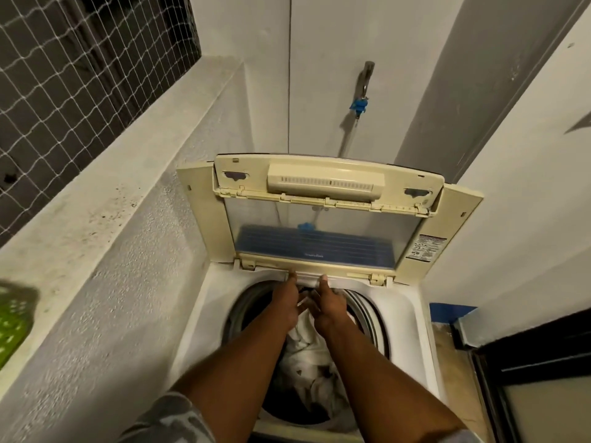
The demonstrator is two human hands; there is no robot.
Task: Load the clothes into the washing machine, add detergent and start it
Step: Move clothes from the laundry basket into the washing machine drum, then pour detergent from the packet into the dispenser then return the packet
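Here: washing machine lid folded up, open. Clothes, mostly white, lie in drum beneath both forearms. Left hand and right hand side by side over drum's rear, fingers stretched, grasping nothing. One fingertip of each touches white strip at rear rim, just below lid. Tap on wall behind. Blurred green basket on ledge, left.

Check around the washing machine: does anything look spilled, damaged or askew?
Nothing spilled or askew. The lid stands folded open, clothes lie inside the drum. Only oddities: dark specks staining the ledge at left, and the lid's plastic is yellowed.
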